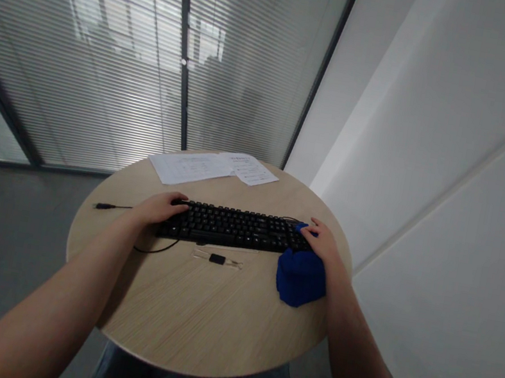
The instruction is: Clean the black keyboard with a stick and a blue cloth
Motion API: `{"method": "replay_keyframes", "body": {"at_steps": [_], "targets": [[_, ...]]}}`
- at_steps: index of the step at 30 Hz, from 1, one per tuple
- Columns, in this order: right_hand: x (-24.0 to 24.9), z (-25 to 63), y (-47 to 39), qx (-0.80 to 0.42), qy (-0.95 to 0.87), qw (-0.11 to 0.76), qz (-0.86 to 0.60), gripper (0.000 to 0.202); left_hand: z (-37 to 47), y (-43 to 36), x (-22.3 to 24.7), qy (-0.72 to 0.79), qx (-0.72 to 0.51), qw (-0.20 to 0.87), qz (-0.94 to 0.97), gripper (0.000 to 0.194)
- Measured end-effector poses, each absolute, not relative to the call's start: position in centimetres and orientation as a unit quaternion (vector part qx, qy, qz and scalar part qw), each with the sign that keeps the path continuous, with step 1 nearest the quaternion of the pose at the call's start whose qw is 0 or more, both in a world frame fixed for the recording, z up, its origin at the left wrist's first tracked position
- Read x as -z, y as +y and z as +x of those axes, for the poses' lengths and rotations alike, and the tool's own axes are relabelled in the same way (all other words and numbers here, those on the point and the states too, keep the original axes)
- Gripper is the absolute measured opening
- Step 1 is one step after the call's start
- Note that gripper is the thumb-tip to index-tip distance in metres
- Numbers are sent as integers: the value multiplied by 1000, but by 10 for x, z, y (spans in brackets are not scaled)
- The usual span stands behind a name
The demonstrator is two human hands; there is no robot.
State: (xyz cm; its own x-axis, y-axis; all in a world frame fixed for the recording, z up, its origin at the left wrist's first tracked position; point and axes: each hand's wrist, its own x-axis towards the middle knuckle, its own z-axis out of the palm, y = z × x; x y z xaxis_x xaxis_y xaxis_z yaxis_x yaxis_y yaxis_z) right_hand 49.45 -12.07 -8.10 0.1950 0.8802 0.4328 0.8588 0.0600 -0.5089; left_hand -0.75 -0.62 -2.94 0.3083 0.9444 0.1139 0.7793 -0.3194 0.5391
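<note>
A black keyboard [236, 228] lies across the round wooden table. At its left end my left hand [162, 207] grips the edge, thumb and fingers on the keys' side. My right hand [320, 239] is at the right end, with its fingers on a blue cloth [301, 279]. Part of that cloth shows between the fingers and the keyboard's corner; the rest hangs bunched onto the table below the hand. In front of the keyboard lies a small black item with clear ends [217, 259].
Printed papers [192, 167] lie at the table's [210, 318] far edge. A cable with a black plug [105, 206] sticks out on the left, and a cable loop curves below my left hand. A white wall stands on the right.
</note>
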Motion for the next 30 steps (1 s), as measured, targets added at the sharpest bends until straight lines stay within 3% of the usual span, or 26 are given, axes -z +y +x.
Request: {"method": "replay_keyframes", "body": {"at_steps": [8,15,19,24,30], "targets": [[86,495,-116,-7,-595,399,-698,23,-8,-6,30,547,-210,201,785,60],[90,496,-113,-149,-542,442,-699,71,-9,-6,30,551,-200,195,787,65],[87,495,-110,-248,-521,440,-688,84,-8,-7,28,550,-202,197,786,62],[81,492,-104,-298,-508,435,-681,85,-7,-7,28,552,-203,191,786,61],[81,490,-103,-262,-511,445,-687,77,-7,-7,28,550,-194,181,792,66]]}}
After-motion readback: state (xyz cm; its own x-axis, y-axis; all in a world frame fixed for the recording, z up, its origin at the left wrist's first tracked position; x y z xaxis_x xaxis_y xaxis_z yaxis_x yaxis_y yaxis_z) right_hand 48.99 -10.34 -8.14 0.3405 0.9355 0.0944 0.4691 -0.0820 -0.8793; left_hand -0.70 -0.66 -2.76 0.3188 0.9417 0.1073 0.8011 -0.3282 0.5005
